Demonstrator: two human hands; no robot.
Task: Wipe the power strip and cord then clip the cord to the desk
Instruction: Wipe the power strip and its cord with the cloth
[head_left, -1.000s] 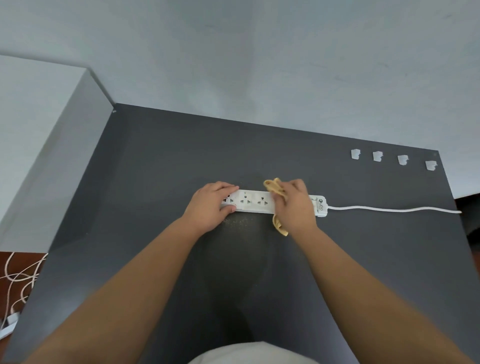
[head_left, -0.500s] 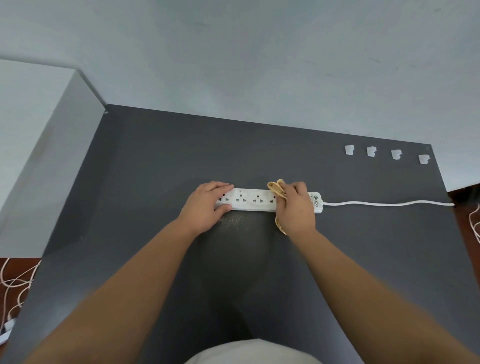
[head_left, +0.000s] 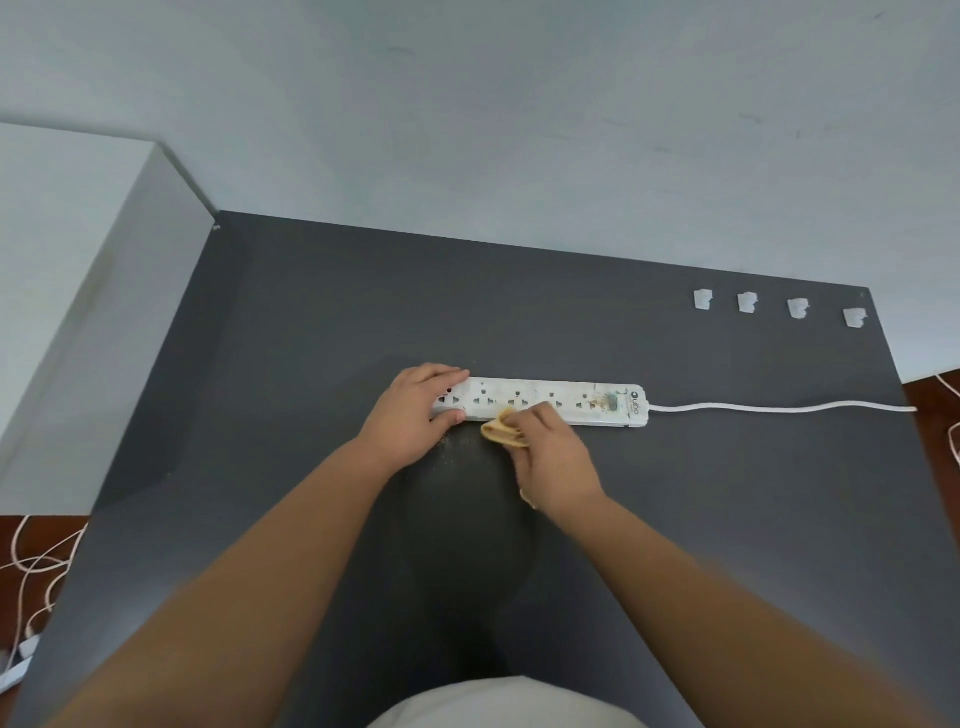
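While I lean over it, the dark grey desk (head_left: 311, 338) fills most of the view, set against a pale wall (head_left: 519, 104). Next, white power strip (head_left: 571, 397), lying flat near the desk's middle, brown smudges by its switch end. Its white cord (head_left: 779, 409) runs right to the desk edge. My left hand (head_left: 410, 415) clamps the strip's left end, fingers over the top, thumb on the near side. My right hand (head_left: 550, 457) pinches a bunched yellow cloth (head_left: 501, 430) against the strip's near edge. Four white clips (head_left: 748, 302) sit in a row at the far right corner, well apart from the cord.
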